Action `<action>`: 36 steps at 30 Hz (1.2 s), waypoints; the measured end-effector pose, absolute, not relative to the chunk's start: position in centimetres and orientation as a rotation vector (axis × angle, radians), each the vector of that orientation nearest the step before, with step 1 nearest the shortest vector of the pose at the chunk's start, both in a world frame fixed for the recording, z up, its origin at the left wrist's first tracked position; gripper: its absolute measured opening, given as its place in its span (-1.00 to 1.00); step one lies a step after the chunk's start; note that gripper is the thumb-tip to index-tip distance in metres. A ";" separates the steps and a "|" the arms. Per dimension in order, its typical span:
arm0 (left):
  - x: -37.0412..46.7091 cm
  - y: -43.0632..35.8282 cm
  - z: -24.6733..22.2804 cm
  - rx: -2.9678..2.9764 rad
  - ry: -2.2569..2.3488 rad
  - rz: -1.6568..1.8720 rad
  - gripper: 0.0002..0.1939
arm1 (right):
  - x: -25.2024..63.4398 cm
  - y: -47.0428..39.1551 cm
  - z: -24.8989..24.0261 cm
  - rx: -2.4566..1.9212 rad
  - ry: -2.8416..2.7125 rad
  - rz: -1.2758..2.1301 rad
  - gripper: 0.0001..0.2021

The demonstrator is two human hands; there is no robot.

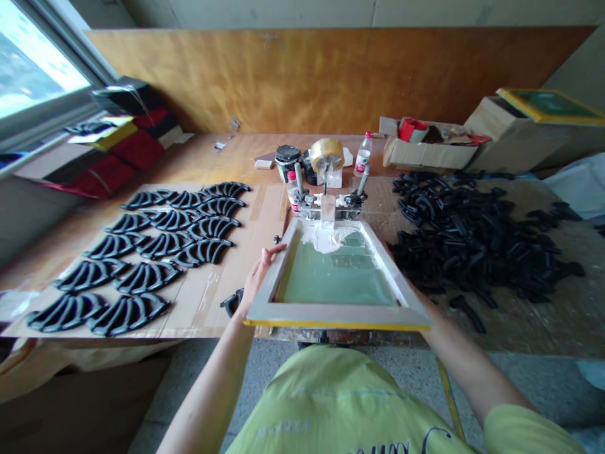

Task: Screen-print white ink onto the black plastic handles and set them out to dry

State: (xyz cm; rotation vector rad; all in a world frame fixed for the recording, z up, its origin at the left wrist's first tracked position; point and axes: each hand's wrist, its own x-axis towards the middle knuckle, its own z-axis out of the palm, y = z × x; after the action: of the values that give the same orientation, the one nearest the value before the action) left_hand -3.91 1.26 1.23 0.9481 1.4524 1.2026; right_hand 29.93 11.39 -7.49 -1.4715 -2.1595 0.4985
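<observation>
A screen printing frame [331,313], pale-edged with green mesh, tilts up in front of me, fixed at its far end to a clamp [326,205]. At its left side rail is my left hand [259,272], fingers closed against the edge; part of the hand is behind the frame. My right forearm [454,337] reaches behind the right rail, which hides that hand and its fingers. Beside my left wrist lies a black curved plastic part [230,304], partly covered. Whatever lies beneath the frame is hidden.
Black ribbed, fan-shaped parts [146,277] lie in rows on cardboard [208,309] at left. To the right is a heap of black parts [463,239]. Behind the clamp stand a tub [287,161], a tape roll [327,153] and a bottle [363,154]. A carton [430,154] sits back right.
</observation>
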 end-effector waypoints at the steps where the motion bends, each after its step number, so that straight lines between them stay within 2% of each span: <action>1: -4.0 0.4 0.3 0.935 1.464 1.140 -0.35 | 30.6 12.2 -6.8 -1.550 -2.077 0.449 -0.70; 4: -4.1 -1.2 -3.5 0.893 1.468 1.067 -0.32 | 29.2 15.1 -4.0 -1.569 -1.942 0.257 -0.66; 8: -4.0 -1.4 -8.5 0.908 1.549 1.016 -0.21 | 22.0 17.8 -1.4 -1.266 -2.248 0.079 -0.52; 12: -4.2 -1.1 -10.4 0.954 1.602 0.989 -0.27 | 17.4 17.2 -2.2 -1.341 -2.587 0.137 -0.82; 15: -4.2 -1.3 -10.6 0.958 1.607 0.979 -0.31 | 18.4 14.7 -3.2 -1.252 -2.736 0.125 -0.87; 20: -4.0 -1.6 -10.4 0.980 1.626 0.978 -0.32 | 21.7 12.6 -2.2 -0.741 -2.955 0.299 -0.82; 24: -4.1 -1.5 -10.2 1.033 1.654 0.956 -0.33 | 21.3 12.8 -2.5 -0.894 -2.769 0.285 -0.90; 28: -4.2 -1.4 -10.1 1.035 1.636 0.951 -0.31 | 21.4 10.9 -5.0 -0.870 -2.665 0.153 -0.77; 32: -4.0 -1.3 -9.0 0.999 1.624 0.954 -0.30 | 21.4 11.3 -4.6 -0.892 -2.630 0.272 -0.81; 33: -4.1 -1.4 -8.4 0.987 1.609 0.949 -0.29 | 20.9 12.2 -4.0 -0.954 -2.595 0.294 -0.78; 36: -4.3 -1.5 -5.4 0.959 1.545 0.960 -0.25 | 19.3 16.1 -1.4 -1.191 -2.492 0.275 -0.49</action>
State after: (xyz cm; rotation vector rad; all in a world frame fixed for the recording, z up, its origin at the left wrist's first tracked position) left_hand -4.34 -1.45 -5.35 0.9589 1.5452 0.9603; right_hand 19.33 16.08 -1.35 -1.1911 -2.4918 0.2750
